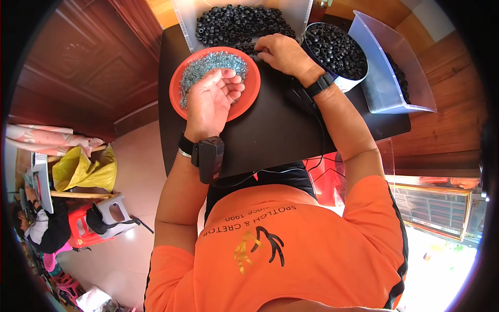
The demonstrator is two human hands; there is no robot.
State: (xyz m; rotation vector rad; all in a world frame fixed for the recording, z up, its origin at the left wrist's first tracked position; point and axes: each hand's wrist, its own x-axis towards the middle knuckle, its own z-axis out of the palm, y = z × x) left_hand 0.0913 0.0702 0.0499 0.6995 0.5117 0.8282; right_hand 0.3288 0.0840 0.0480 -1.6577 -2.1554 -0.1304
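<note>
My left hand point(212, 99) is palm up over a red round bowl point(251, 99) of small silvery-blue metal pieces point(218, 61), perhaps screws. Its fingers curl in and the thumb lies close to the index finger; whatever they pinch is too small to make out. Farther right, my right hand point(283, 54) reaches to the front of a clear bin point(306, 15) heaped with small black ring-like plastic pieces point(234, 23). Its thumb and fingertips are drawn together beside a few black pieces at the bin's near edge. What lies between those fingertips is hidden.
Right of my right hand stands a white round tub point(349, 84) full of black pieces, then a translucent bluish bin point(387, 88) with more. All stand on a dark tabletop point(265, 135). A black cable point(323, 130) hangs from my right wrist. A person point(44, 223) is at far left.
</note>
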